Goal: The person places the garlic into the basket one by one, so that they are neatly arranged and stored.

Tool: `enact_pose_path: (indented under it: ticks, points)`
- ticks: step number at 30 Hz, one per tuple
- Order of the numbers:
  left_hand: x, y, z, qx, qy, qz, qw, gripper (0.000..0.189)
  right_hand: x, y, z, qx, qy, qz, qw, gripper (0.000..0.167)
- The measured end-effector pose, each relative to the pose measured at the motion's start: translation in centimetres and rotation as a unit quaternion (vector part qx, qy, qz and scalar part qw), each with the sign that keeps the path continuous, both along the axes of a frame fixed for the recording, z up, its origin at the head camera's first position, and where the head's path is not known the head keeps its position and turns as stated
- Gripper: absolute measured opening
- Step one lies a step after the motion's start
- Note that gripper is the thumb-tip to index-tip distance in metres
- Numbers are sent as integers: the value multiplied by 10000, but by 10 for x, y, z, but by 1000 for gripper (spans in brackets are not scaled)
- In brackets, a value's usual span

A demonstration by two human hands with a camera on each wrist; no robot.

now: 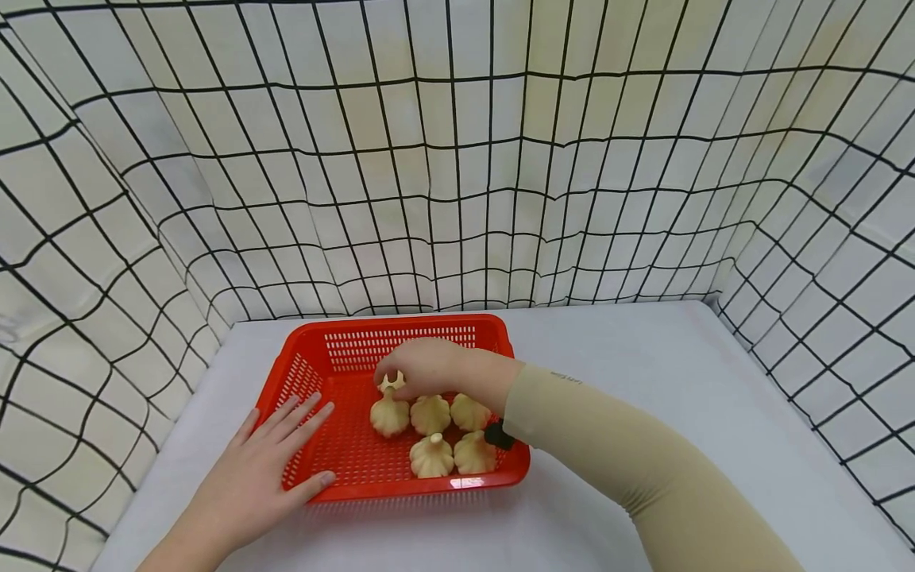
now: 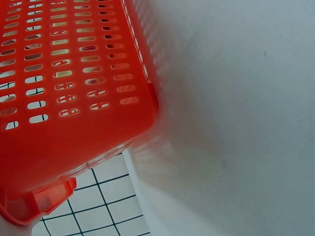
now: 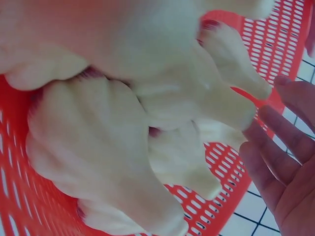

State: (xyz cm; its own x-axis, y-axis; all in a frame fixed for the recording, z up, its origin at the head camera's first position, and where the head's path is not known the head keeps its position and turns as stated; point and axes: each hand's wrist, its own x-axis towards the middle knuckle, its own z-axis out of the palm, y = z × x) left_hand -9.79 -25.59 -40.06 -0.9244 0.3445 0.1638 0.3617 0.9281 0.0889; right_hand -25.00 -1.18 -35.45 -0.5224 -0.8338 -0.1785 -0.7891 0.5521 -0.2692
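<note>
Inside the red basket [image 1: 343, 485], several pale garlic bulbs [image 1: 431, 415] cluster toward the right side, stems up. My right hand [image 1: 429, 367] reaches down among them from the right, its thumb and fingers curled about a stem at the left of the group. From the right wrist, its fingers [image 3: 268, 152] are seen beside the stems of the garlic bulbs [image 3: 98, 142]; the exact contact is partly hidden. My left hand [image 1: 264, 469] rests with spread, straight fingers over the basket's left front corner. The left wrist view shows the basket's outer wall [image 2: 74, 137].
A white-covered table [image 1: 615, 349] bears the basket and extends to its right. Black netting [image 1: 493, 171] over white cloth encloses the back and both sides. A small black wrist device [image 1: 498, 435] sits under the right wrist.
</note>
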Motion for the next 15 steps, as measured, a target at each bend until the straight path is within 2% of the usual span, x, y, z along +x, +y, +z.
enact_pose_path:
  ticks: [6,15]
  points:
    - [0,0,1,-22,-11,-14,10000,86,-2,6,12,-282,-187,-211,9992,32]
    - [-1,0,0,-20,38,-10,10000,85,-1,26,27,-755,-52,-314,9966,28]
